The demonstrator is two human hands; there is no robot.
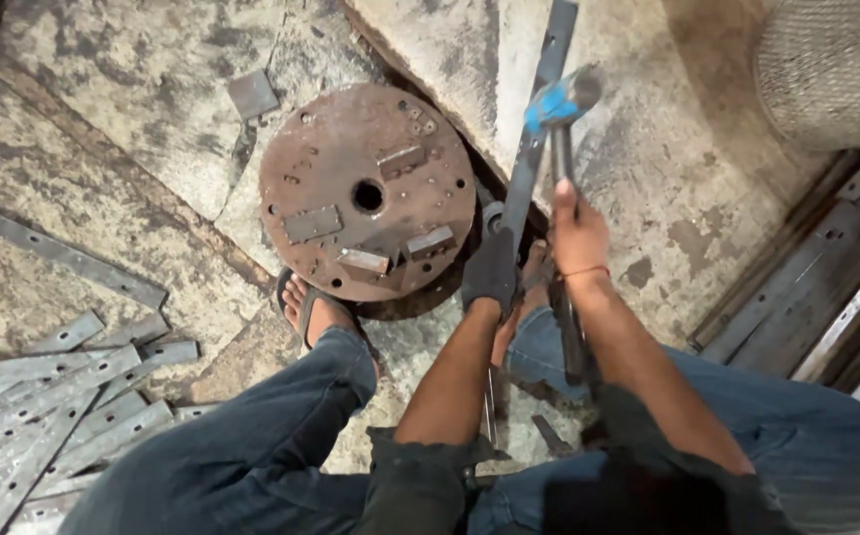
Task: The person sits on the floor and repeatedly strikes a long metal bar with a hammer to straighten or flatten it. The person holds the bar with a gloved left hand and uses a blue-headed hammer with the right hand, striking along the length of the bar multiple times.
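Gripping a hammer (561, 99) raised at upper centre, the right hand (577, 233) is clenched; the gloved left hand (490, 272) clasps a flat bar (534, 129) beside the rusty disc (366, 193). A glancing blow could, I think, strike those fingers or the sandalled foot (313, 309).

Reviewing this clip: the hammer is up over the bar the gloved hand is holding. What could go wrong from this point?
1. The left hand in a dark glove grips the flat metal bar close below the blue-headed hammer; a glancing blow might hit its fingers.
2. The right hand is bare, so the handle may slip.
3. The sandalled foot sits against the rusty round plate, exposed if the bar or hammer drops.
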